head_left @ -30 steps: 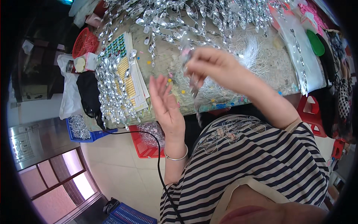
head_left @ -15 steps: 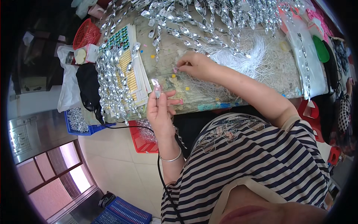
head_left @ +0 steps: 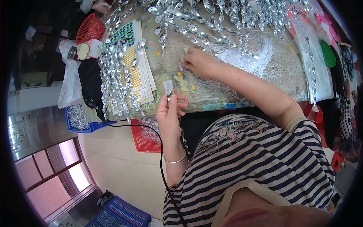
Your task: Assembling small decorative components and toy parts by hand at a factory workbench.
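My left hand (head_left: 169, 115) is raised at the table's near edge. Its thumb and forefinger pinch a flat, shiny silver piece (head_left: 168, 86), roughly rectangular, which stands up from the fingertips; the other fingers are partly spread. Farther off and to the right, my right hand (head_left: 200, 63) is down close to the tabletop with its fingers drawn together. A small pink bit (head_left: 181, 69) shows just beside those fingertips; whether they grip anything is too small to make out. A bundle of thin white threads (head_left: 257, 60) fans out to the right of that hand.
Strands of silver, leaf-shaped spangles (head_left: 242, 17) cover the far table, and more (head_left: 117, 81) lie over patterned cards (head_left: 145, 73) at left. A red basket (head_left: 90, 28) stands far left. A blue tray (head_left: 77, 118) and red basket (head_left: 145, 136) sit lower. A black cable (head_left: 162, 151) crosses near my left arm.
My left hand has shifted slightly right and turned the silver piece so its flat face shows. My right hand has moved a little, its fingers bending down more toward the table.
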Demonstrator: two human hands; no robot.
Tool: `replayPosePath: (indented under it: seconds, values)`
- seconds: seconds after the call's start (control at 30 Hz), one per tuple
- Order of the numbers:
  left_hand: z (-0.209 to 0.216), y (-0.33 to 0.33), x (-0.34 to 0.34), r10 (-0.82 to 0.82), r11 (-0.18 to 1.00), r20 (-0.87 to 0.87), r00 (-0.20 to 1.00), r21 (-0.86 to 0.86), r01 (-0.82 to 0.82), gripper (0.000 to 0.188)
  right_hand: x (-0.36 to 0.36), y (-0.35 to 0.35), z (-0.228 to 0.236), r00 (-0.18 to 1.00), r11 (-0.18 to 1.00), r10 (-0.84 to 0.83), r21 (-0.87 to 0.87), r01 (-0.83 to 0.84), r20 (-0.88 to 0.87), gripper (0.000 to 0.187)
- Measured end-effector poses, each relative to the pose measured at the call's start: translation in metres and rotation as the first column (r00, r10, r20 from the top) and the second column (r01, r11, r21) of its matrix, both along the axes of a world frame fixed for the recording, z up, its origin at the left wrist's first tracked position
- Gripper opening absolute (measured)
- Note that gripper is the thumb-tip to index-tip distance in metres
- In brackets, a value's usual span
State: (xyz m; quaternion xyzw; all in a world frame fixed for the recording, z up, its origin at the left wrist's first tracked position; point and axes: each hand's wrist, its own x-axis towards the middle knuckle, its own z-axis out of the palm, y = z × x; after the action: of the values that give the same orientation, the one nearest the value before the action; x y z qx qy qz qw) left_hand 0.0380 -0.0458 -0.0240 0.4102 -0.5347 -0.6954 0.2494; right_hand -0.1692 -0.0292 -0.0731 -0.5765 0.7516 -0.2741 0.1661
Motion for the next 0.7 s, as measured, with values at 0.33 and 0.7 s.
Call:
replayPosePath:
  seconds: [0.33, 0.7]
  values:
    - [-0.007, 0.002, 0.005, -0.008, 1.0, 0.04, 0.999, -0.019, 0.008, 0.026, 0.006, -0.002, -0.008, 1.0, 0.996, 0.004, -0.091, -0.006, -0.023, 0.016]
    - [-0.008, 0.0, 0.007, 0.009, 1.0, 0.02, 1.0, 0.016, -0.009, 0.027, -0.011, -0.004, 0.022, 0.936, 0.991, 0.013, -0.126, 0.033, 0.352, 0.011]
